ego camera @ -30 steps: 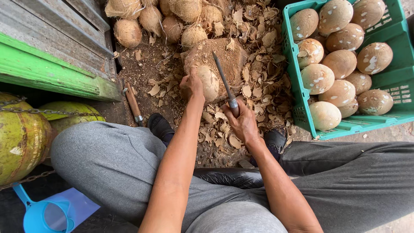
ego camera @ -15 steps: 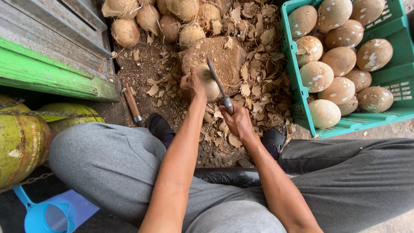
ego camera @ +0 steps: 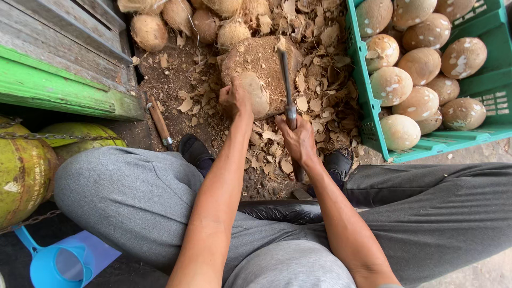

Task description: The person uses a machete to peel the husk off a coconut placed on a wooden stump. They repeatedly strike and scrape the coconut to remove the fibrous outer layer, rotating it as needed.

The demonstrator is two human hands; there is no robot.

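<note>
Your left hand [ego camera: 234,100] is clenched around a peeled coconut [ego camera: 255,94], pressing it against the near edge of the wooden chopping block [ego camera: 264,64] that sits on the ground between your feet. Your right hand [ego camera: 298,140] is wrapped tight around the handle of a long knife [ego camera: 287,85], whose blade points away from you and lies over the right part of the block, just beside the coconut; whether the edge touches the nut cannot be told from here. Dry husk shavings [ego camera: 320,101] cover the dirt all around the block and reach up to your dark shoes [ego camera: 195,152]. Beyond the block, at the top of the view, a row of unpeeled brown coconuts [ego camera: 149,31] lies in the dirt. To your right stands a green plastic crate [ego camera: 368,120] filled with pale, trimmed coconuts [ego camera: 400,132], near your right hand but apart from it. To the left of the block a small wooden-handled tool [ego camera: 159,121] lies on the ground beside a green painted plank [ego camera: 64,90]. At your far left sit green coconuts [ego camera: 21,170] with a chain across them, and a blue plastic scoop [ego camera: 53,264] rests by your left knee. Your legs are in grey trousers [ego camera: 128,197].
</note>
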